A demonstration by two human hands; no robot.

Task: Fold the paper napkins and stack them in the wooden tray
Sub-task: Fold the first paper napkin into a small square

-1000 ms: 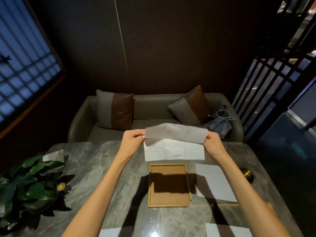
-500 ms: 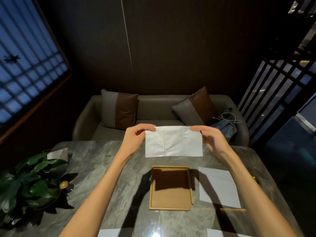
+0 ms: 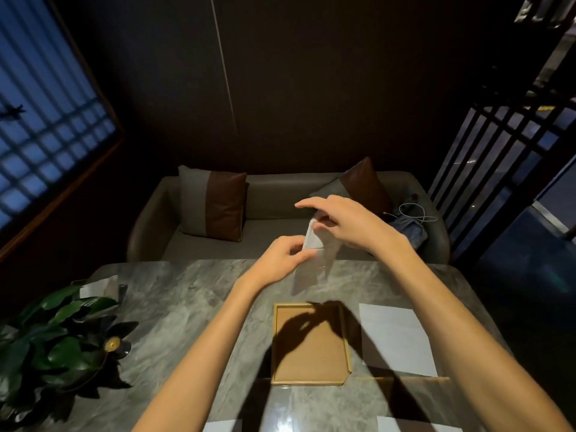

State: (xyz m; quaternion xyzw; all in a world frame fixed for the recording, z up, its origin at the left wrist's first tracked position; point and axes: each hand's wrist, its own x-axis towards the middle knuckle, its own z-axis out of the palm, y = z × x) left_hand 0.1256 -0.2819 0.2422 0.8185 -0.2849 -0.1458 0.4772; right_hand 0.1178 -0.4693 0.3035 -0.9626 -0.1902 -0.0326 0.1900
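A white paper napkin (image 3: 311,260) hangs in the air above the far half of the table, folded over on itself. My left hand (image 3: 280,255) pinches its left edge. My right hand (image 3: 339,221) has come across from the right and holds the napkin's upper part, with the index finger stretched out to the left. Below them an empty wooden tray (image 3: 346,344) lies on the marble table, partly in the shadow of my hands. A flat napkin (image 3: 397,341) lies just right of the tray.
Two more napkin sheets (image 3: 221,426) (image 3: 405,425) show at the table's near edge. A potted plant (image 3: 53,335) fills the left side of the marble table (image 3: 174,307). A sofa with cushions (image 3: 215,210) stands beyond the table's far edge.
The napkin was held spread wide between both hands. My right hand has swung left towards my left hand, bringing the napkin's right half over, so the sheet now hangs narrow.
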